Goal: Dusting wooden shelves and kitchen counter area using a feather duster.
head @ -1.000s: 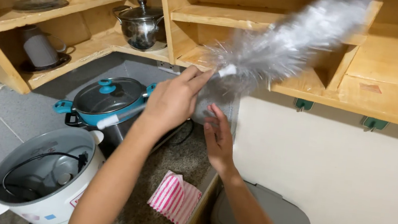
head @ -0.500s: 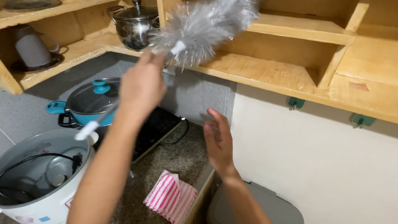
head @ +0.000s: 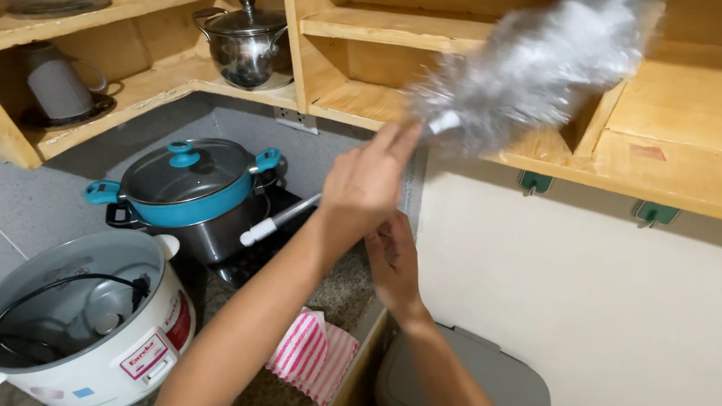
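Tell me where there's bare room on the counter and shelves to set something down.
Free: the wooden shelf right of the duster, and the grey counter between the rice cooker and the shelf post. Crowded: the strip around the teal-lidded pot, the striped cloth and both hands.

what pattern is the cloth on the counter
Pink and white stripes on the cloth, seen in the head view.

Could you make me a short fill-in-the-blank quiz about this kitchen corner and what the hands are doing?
1. The left hand holds a grey feather ____.
2. The pot on the stove has a ____ rim and handles.
3. The striped cloth on the counter is white and ____.
4. The steel pot stands on a wooden ____.

Missing words: duster; blue; pink; shelf
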